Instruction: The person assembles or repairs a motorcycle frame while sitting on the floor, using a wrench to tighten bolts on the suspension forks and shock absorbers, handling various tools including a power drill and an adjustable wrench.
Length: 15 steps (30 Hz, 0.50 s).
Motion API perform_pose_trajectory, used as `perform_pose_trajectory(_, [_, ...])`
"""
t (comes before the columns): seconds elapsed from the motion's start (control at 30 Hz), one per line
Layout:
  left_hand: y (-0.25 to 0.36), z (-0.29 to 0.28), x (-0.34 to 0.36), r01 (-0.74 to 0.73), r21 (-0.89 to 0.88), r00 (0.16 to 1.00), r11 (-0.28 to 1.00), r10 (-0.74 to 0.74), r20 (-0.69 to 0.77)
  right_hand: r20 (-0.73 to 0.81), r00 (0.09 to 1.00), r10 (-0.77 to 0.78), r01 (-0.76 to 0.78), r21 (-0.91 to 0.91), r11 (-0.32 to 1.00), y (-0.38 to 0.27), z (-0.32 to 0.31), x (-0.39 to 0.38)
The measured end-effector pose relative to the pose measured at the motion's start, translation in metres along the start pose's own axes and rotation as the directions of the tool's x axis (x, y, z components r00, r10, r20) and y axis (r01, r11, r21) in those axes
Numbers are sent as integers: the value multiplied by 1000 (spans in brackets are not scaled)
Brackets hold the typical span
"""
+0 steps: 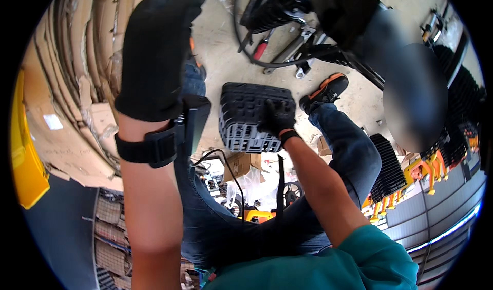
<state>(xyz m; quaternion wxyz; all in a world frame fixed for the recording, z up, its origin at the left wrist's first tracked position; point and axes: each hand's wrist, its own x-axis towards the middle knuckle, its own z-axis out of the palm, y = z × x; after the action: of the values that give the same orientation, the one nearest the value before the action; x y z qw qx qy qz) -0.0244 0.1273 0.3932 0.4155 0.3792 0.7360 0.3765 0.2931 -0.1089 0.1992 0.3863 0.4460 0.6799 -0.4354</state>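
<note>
My left hand (156, 49), in a black glove, is raised very close to the camera at the upper left; its fingertips are at the top edge and I cannot make out what, if anything, they hold. A black strap (149, 146) with a buckle circles that forearm. My right hand (277, 116), also black-gloved, has its fingers curled on a black plastic basket (239, 102) with a grid of openings, between my legs. A black cable (231, 179) hangs below the basket.
Stacked cardboard (77, 95) lines the left, beside a yellow panel (26, 141). Ahead on the concrete floor lie metal fork parts (300, 43) and a red-handled tool (261, 49). A large, blurred black scooter-like frame (411, 95) looms at the right, near black ribbed parts and yellow items (426, 172).
</note>
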Motion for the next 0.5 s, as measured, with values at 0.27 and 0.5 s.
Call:
perform_pose_trajectory(0.27, [1,-7,23,-549,609,822,572,504,267,-80,996,43,-25,220,975,-72,27,8])
perform_pose_trajectory(0.5, [29,-11,27,-531,247,842,810,536,53,513,826,-234,161,183,970,-25,-30,106])
